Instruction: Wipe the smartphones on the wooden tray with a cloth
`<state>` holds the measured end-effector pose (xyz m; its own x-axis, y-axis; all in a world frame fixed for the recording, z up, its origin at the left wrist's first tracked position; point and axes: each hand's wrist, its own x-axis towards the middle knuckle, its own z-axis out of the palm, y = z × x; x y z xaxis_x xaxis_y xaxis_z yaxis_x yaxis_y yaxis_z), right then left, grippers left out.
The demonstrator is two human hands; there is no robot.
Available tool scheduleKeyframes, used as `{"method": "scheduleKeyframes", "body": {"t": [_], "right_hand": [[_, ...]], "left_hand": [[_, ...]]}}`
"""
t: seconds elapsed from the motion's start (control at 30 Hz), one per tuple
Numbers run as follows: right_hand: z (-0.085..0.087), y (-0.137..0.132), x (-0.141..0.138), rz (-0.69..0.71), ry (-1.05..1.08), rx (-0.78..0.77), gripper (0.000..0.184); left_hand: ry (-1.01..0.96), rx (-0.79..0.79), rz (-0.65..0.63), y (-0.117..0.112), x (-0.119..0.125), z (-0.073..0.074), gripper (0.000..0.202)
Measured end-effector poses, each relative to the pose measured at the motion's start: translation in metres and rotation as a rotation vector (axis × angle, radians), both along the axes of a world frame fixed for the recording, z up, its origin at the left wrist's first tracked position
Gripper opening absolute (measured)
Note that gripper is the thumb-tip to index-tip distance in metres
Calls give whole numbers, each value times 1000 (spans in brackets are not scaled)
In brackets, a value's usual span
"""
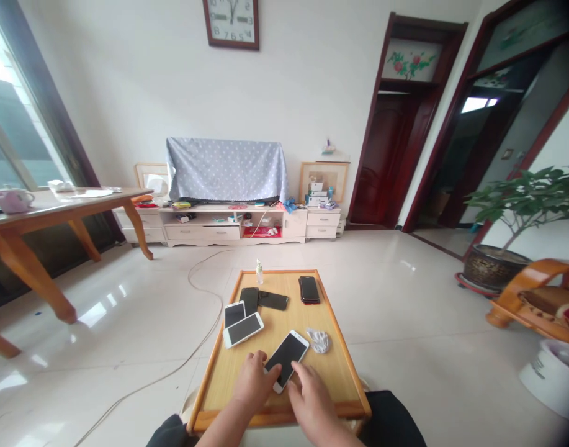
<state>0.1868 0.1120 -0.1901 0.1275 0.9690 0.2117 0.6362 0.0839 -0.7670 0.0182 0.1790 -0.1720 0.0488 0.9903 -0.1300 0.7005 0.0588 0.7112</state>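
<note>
A white smartphone (pixel 291 354) with a dark screen lies slanted at the near middle of the small wooden table (pixel 270 402). My left hand (pixel 255 380) grips its lower left edge, the thumb on the glass and the other fingers along the side. On the lower right edge, my right hand (pixel 311 397) holds the same phone with its fingertips. Just right of the phone sits a crumpled grey-white cloth (pixel 318 340). Further left are two more white phones, one (pixel 243 329) partly over the other (pixel 234 314).
Two black phones (pixel 273 300) (pixel 249 299) touch near the table's far left. A dark phone stack (pixel 309 289) lies far right. A small clear bottle (pixel 259 273) stands at the far edge. A cable (pixel 205 335) runs along the floor on the left.
</note>
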Motion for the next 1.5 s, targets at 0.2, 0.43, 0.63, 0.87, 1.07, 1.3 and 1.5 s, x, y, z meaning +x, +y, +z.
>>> {"method": "scheduleKeyframes", "body": {"t": [0.2,0.43,0.63,0.87,1.07,1.3,1.5], "right_hand": [[-2,1,-3,-56,212,-99,47],[-17,3,2,-93,419,-99,48],[-13,3,3,-65,591,-117,47],[2,5,10,-67,828,-327,40],[9,21,8,-108,1191,-289,34],[11,86,42,-191,1124,-207,39],[2,164,84,-282,1082,-205,36]], "left_hand": [[-119,-143,67,10,18,1,31],[-282,-258,136,15,22,7,37],[-463,-304,177,5,27,6,30],[-723,-330,182,-4,28,12,40],[-772,-281,125,0,38,21,48],[-636,37,125,21,10,23,40],[9,587,165,50,-57,-1,40]]}}
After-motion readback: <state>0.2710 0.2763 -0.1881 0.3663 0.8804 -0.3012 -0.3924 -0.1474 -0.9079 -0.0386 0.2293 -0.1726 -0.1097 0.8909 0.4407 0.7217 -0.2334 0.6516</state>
